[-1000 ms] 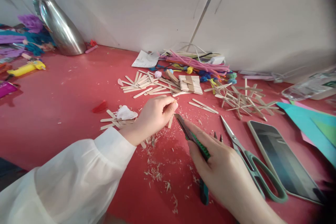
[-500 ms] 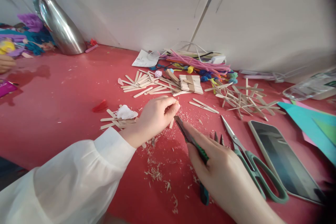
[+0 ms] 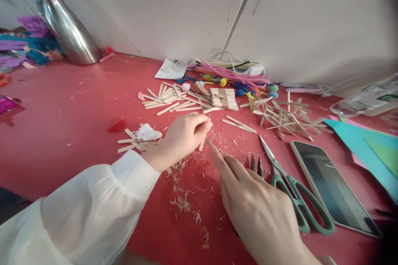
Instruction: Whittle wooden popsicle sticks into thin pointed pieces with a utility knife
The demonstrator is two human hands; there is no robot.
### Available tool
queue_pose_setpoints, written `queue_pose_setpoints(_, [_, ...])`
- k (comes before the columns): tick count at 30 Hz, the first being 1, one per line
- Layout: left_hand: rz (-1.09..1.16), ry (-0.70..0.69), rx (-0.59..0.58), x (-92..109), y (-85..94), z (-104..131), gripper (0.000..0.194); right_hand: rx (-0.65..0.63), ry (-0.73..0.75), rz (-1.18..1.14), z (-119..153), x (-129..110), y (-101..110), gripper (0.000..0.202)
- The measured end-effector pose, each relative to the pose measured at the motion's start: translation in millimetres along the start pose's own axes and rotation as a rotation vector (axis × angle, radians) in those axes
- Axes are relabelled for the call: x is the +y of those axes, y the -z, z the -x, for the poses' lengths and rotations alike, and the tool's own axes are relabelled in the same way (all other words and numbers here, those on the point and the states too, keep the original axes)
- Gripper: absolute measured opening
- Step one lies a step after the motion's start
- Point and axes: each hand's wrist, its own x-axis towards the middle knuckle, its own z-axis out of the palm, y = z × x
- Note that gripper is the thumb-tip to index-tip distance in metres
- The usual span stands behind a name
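Red tabletop (image 3: 77,140) spreads beneath everything, meeting a pale wall (image 3: 155,12) at the back. Nearest, the right hand (image 3: 258,205) is closed around the cutter (image 3: 208,143), turned more palm-down than half a second ago; its back and fingers now hide nearly all of the tool, whose dark body showed before. Only a small tip pokes out past the index finger, close to the stick (image 3: 202,145). The left hand (image 3: 183,138), in much the same place as before, pinches the stick, whose lower end shows beneath the fingers.

Shavings (image 3: 182,203) litter the surface around and below the hands. Two dark points (image 3: 256,165) stick out just beyond the right hand. To its right lie the green-handled scissors (image 3: 292,190), slightly open, then the phone (image 3: 332,186), with coloured paper (image 3: 363,140) farther right. Left of the left wrist, a white wad (image 3: 148,132) rests on some sticks, near a red scrap (image 3: 117,125).

Beyond the hands come a loose pile (image 3: 168,99), a banded bundle (image 3: 224,99) and, to the right, a tangled heap (image 3: 289,116). Pink strands (image 3: 233,73) and a note (image 3: 170,69) lie behind these, near the wall. At far left stands the metal jug (image 3: 70,29); the other person's hand and the yellow piece seen there earlier have left the view.
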Motion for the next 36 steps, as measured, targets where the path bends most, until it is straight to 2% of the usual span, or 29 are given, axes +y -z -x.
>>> queue_pose_setpoints(4, [0.033, 0.000, -0.024, 0, 1.5, 1, 0.033, -0.001, 0.014, 0.037, 2, 0, 1, 0.049])
queue_pose_setpoints(8, [0.073, 0.022, -0.064, -1, 2.5, 2, 0.031, 0.039, -0.016, -0.023, 3, 5, -1, 0.042])
queue_pose_setpoints(17, [-0.015, 0.040, -0.062, -1, 3.1, 1, 0.027, 0.044, -0.095, -0.167, -1, 10, -3, 0.039])
queue_pose_setpoints(20, [-0.008, 0.029, -0.078, 0, 3.7, 2, 0.029, 0.004, -0.128, -0.237, -1, 11, -5, 0.042])
queue_pose_setpoints(23, [-0.020, 0.014, -0.067, 0, 3.8, 2, 0.030, -0.049, -0.220, -0.402, -1, 15, -7, 0.044])
queue_pose_setpoints(29, [-0.009, 0.005, -0.059, -4, 2.0, 1, 0.027, -0.373, -0.533, -1.038, -9, 24, -5, 0.048])
queue_pose_setpoints(31, [-0.004, 0.025, -0.053, -6, 1.3, 1, 0.028, -0.418, -0.593, -1.207, -11, 25, -6, 0.048])
queue_pose_setpoints(33, [0.016, 0.039, -0.046, -8, 1.0, 1, 0.028, -0.410, -0.606, -1.249, -11, 25, -7, 0.048])
queue_pose_setpoints(36, [0.071, 0.053, -0.054, -7, 1.5, 2, 0.026, -0.352, -0.563, -1.088, -10, 23, -8, 0.047])
